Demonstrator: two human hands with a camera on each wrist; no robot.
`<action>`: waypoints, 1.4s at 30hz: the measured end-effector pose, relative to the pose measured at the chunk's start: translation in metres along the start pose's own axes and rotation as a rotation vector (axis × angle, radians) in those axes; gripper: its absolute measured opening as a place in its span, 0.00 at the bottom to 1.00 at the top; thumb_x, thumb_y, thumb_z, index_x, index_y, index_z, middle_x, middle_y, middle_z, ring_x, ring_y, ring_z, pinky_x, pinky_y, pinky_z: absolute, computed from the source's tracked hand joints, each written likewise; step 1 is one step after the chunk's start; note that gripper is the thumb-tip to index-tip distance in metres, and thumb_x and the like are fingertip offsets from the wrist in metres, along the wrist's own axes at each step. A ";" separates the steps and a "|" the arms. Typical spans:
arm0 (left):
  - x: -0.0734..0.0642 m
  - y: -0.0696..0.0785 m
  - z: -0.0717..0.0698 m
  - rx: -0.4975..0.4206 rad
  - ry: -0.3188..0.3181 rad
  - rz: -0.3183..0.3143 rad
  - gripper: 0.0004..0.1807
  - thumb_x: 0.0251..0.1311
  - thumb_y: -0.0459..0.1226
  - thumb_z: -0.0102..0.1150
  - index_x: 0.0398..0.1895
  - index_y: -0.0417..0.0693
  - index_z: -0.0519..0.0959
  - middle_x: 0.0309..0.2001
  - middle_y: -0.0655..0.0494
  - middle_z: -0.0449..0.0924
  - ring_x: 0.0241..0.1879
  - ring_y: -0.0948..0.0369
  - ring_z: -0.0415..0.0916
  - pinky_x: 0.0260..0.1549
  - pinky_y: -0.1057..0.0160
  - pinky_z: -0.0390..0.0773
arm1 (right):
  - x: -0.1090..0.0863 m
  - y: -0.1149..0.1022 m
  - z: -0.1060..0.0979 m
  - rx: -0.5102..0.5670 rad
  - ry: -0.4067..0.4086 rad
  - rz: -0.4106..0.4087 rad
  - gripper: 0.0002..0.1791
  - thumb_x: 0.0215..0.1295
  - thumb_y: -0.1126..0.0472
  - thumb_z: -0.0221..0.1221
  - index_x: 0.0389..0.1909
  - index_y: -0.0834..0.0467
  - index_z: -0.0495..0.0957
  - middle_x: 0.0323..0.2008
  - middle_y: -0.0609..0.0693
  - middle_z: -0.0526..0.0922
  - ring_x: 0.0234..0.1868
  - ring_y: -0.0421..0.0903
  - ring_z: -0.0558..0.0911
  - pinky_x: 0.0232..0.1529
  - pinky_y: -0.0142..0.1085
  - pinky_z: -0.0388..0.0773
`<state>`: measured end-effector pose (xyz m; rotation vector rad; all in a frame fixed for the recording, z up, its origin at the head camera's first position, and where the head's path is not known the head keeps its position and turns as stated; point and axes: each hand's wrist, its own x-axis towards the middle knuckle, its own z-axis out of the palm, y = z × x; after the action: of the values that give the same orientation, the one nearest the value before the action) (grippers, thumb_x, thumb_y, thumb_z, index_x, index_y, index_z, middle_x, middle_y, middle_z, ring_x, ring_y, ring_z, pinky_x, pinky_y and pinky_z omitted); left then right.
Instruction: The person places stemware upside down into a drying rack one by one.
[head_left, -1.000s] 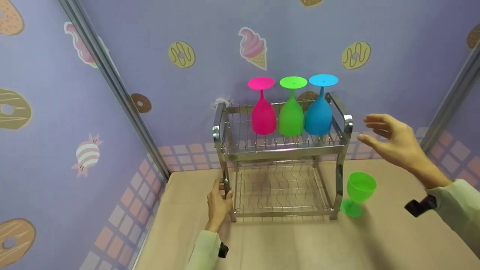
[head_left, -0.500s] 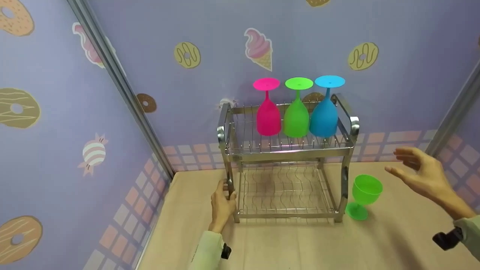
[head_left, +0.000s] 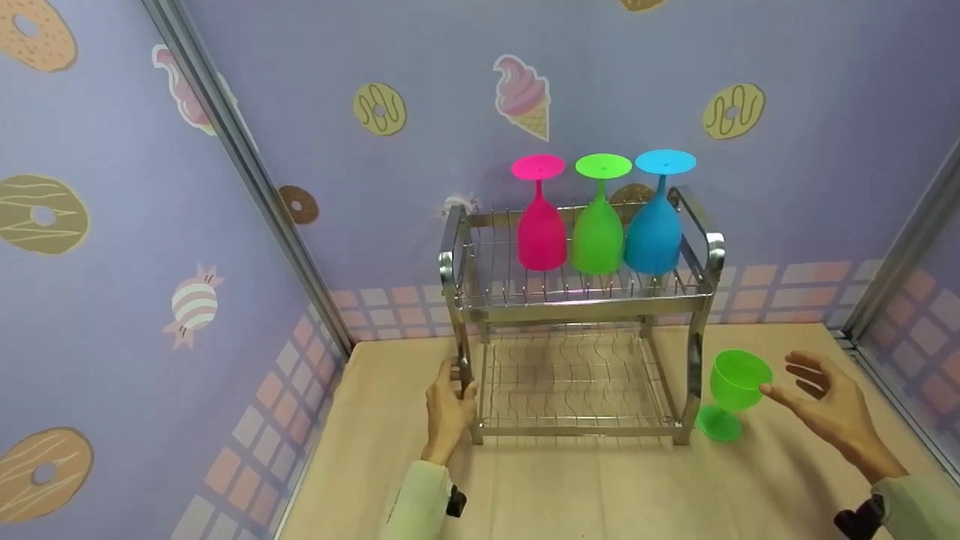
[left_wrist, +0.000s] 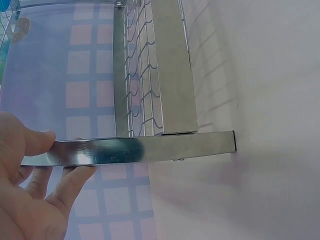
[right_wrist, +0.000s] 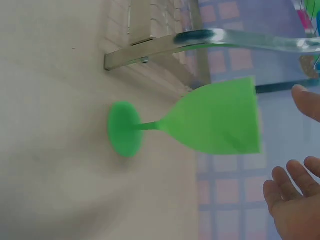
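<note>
My left hand (head_left: 450,409) grips the left front leg of a two-tier metal dish rack (head_left: 585,308), thumb on one side and fingers on the other in the left wrist view. Upside down on the top tier stand a pink goblet (head_left: 542,240), a green goblet (head_left: 598,241) and a blue goblet (head_left: 654,238), side by side. A second green goblet (head_left: 739,381) stands upright on the table right of the rack. Beside its bowl is my right hand (head_left: 832,409), thumb and fingers spread apart and holding nothing; the right wrist view shows a gap between the hand and the goblet (right_wrist: 215,117).
The rack's lower wire shelf (head_left: 566,382) sits low over the cloth-covered table (head_left: 540,487). Patterned walls (head_left: 630,75) enclose the back and sides, with a metal corner post (head_left: 247,165) at the left.
My right hand has swung out to the right from beside the rack's top tier, then come down next to the upright green goblet. The left hand keeps its grip on the rack leg.
</note>
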<state>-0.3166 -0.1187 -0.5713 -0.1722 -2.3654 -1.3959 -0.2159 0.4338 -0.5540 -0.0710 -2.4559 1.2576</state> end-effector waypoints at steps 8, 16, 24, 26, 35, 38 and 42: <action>0.002 0.001 -0.002 0.002 0.001 0.018 0.25 0.64 0.21 0.68 0.63 0.40 0.76 0.48 0.37 0.87 0.39 0.48 0.90 0.37 0.53 0.92 | -0.009 0.033 0.030 0.186 -0.036 0.161 0.51 0.70 0.55 0.72 0.82 0.68 0.52 0.76 0.72 0.62 0.59 0.23 0.70 0.57 0.12 0.73; 0.004 0.003 -0.001 0.009 0.002 0.021 0.25 0.64 0.20 0.67 0.62 0.39 0.76 0.47 0.37 0.87 0.41 0.45 0.89 0.38 0.53 0.92 | -0.011 0.039 0.069 0.304 -0.108 0.336 0.62 0.70 0.51 0.72 0.86 0.64 0.36 0.84 0.72 0.44 0.81 0.73 0.56 0.76 0.40 0.73; 0.000 0.002 0.003 0.027 -0.001 0.014 0.23 0.64 0.21 0.67 0.61 0.40 0.77 0.45 0.39 0.87 0.39 0.48 0.89 0.36 0.55 0.92 | -0.012 0.028 0.094 0.278 -0.039 0.367 0.57 0.68 0.56 0.74 0.84 0.66 0.45 0.81 0.71 0.56 0.81 0.72 0.61 0.79 0.63 0.63; -0.001 0.002 0.004 0.026 -0.007 0.011 0.23 0.64 0.21 0.67 0.61 0.40 0.77 0.45 0.39 0.87 0.38 0.48 0.89 0.35 0.55 0.92 | -0.011 0.024 0.092 0.277 -0.014 0.350 0.55 0.69 0.57 0.73 0.83 0.66 0.47 0.80 0.70 0.58 0.80 0.70 0.62 0.78 0.61 0.65; -0.001 0.001 0.003 0.003 0.001 0.009 0.23 0.64 0.20 0.67 0.60 0.41 0.77 0.45 0.39 0.87 0.40 0.46 0.89 0.36 0.55 0.92 | 0.001 -0.001 0.068 0.281 0.068 0.258 0.49 0.67 0.57 0.75 0.82 0.60 0.57 0.69 0.43 0.71 0.72 0.45 0.76 0.59 0.18 0.77; -0.001 0.002 0.001 -0.016 0.006 0.001 0.23 0.64 0.21 0.68 0.61 0.40 0.77 0.46 0.38 0.87 0.42 0.45 0.89 0.38 0.53 0.92 | 0.003 -0.009 0.060 0.298 0.072 0.202 0.48 0.66 0.59 0.75 0.81 0.59 0.58 0.64 0.36 0.72 0.65 0.30 0.75 0.60 0.18 0.77; -0.003 0.003 -0.001 -0.007 0.016 -0.002 0.23 0.63 0.21 0.69 0.60 0.37 0.78 0.47 0.37 0.87 0.45 0.44 0.89 0.41 0.52 0.92 | 0.001 -0.018 0.050 0.249 0.074 0.140 0.47 0.66 0.60 0.75 0.81 0.60 0.59 0.64 0.33 0.71 0.65 0.27 0.73 0.64 0.19 0.76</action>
<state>-0.3127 -0.1179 -0.5698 -0.1596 -2.3486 -1.4012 -0.2322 0.3846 -0.5655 -0.2212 -2.2458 1.5819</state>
